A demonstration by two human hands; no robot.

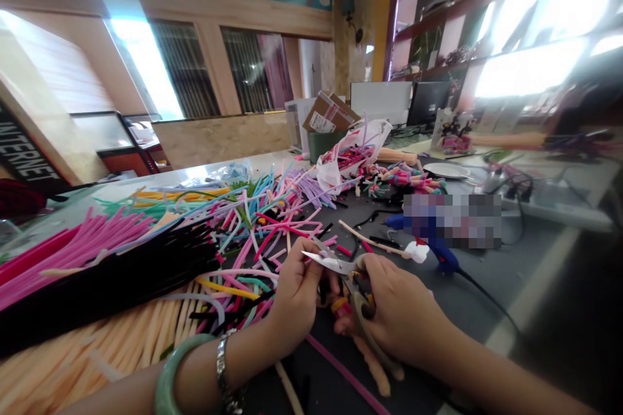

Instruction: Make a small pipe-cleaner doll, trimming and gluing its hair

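Observation:
My right hand (pixel 402 308) is closed around the handles of a pair of scissors (pixel 335 264), whose blades are parted and point left. The fingers of my left hand (pixel 296 292) are pinched close beside the blades. At their tips is a small lilac piece (pixel 324 254) that looks like pipe cleaner, between or right by the blades; its exact position is partly hidden. Beneath my hands lies a small figure of bent pipe cleaners (pixel 342 308) with red and yellow parts and peach limbs, partly covered by my right hand and the scissors.
Bundles of black (pixel 111 272), pink (pixel 97 240) and peach pipe cleaners (pixel 121 343) lie at left. Loose coloured cut pieces (pixel 263 227) spread across the middle. A blue glue gun (pixel 438 249) with a cord rests at right. A white plate (pixel 446 170) and a cardboard box (pixel 331 113) stand behind.

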